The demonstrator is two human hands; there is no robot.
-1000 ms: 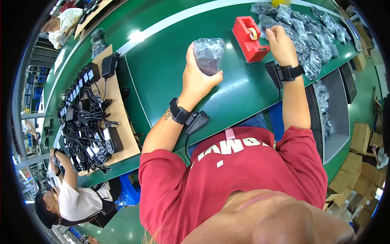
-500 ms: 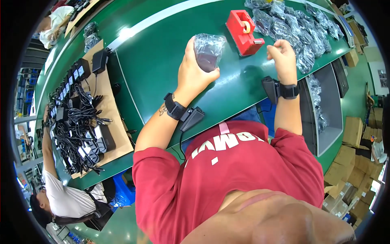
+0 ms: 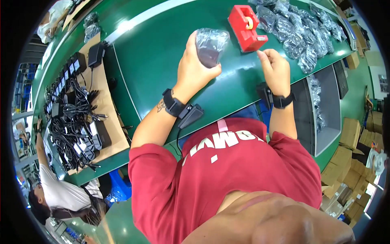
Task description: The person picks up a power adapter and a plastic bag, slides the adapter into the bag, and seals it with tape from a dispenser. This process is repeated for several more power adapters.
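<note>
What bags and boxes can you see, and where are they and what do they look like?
Clear plastic bag: in the left hand, crinkly, something dark inside.
Pile of bagged items: far right of the green table, shiny clear bags, dark contents.
Cardboard boxes: on the floor at right, brown, stacked.
Red tape dispenser: beyond the right hand, blocky.

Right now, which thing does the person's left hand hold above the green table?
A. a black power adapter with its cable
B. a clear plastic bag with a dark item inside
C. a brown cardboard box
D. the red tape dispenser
B: the left hand is closed around the clear plastic bag with a dark item inside, while the red tape dispenser stands apart on the green table.
</note>
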